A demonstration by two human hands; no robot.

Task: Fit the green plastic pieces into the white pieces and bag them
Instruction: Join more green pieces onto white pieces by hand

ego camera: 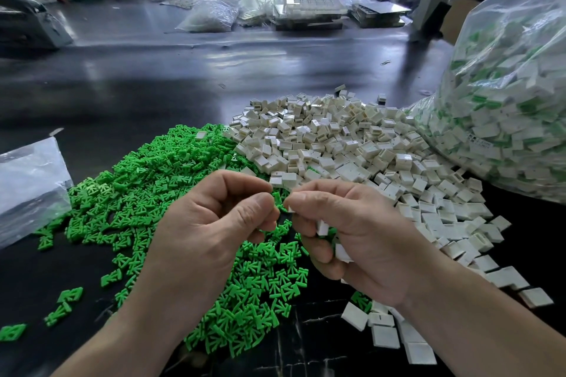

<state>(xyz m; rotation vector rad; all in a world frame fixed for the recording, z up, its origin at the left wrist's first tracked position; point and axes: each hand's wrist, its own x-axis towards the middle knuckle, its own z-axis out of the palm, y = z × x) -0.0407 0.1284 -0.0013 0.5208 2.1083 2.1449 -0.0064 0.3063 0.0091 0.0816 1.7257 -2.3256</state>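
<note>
Near edge: loose whites [386,337] lie on the desk [153,86] beside and under the right forearm.
Left grip [214,223]: closed, with thumb and forefinger pinching a green piece [276,197] that the fingertips mostly hide.
Right grip [352,232]: closed, with the fingertips pinching one white piece [290,209]. Spares [322,227] are cupped in the curled lower fingers.
Key relation: the green piece lies just left of the white piece at about the same height, the two near touching. Whether they have met cannot be told.
Long axis: too hidden to confirm. It is judged to run across, toward the white piece.
Step judged: insertion is at hand. The left grip drives rightward and the right grip braces.
Green heap [147,193]: spread on the desk beneath and left of both grips, nearer the left grip.
White heap [337,138]: beyond and right of the grips, touching the green heap and nearer the right grip.
Large bag [505,101]: clear, at far right, resting against the white heap. It is packed with white pieces showing green, judged to be finished units. It is on the right grip's side.
Small bag [27,184]: clear and lying flat at far left. Its contents are not discernible.
Far desk: further clear bags [211,15] and trays, with detail unclear.
</note>
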